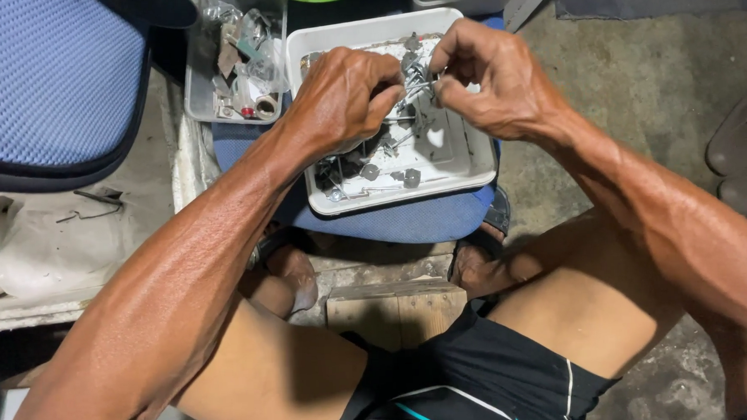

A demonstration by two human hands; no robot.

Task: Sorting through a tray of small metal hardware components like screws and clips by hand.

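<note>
Overhead view: a seated person works over a low stool, both forearms reaching forward from bare knees.
Left hand (pixel 340 95): curled into a loose fist above the white tray (pixel 479 161), fingertips pinched on one end of a thin metal wire piece (pixel 415 88).
Right hand (pixel 489 78): fingers bent, thumb and forefinger pinching the other end of the same wire piece; both hands meet over the middle of the tray.
Thin metal wire piece: held in the air between the two hands, just above the tray's contents; its exact shape is too small to tell.
White tray: rectangular, shallow, holding a scatter of small grey metal parts (pixel 389 172), round-headed bits and bent wires.
Blue cushion (pixel 407 217): lies under the tray, on the stool top.
Clear plastic box (pixel 236 62): left of the tray, just beside it, filled with small bags and mixed odds and ends.
Blue mesh chair seat (pixel 50 80): far left, well apart from the hands.
Wooden block (pixel 393 309): on the floor between the person's feet.
Concrete floor (pixel 642 68): rough and grey, to the right of the stool.
</note>
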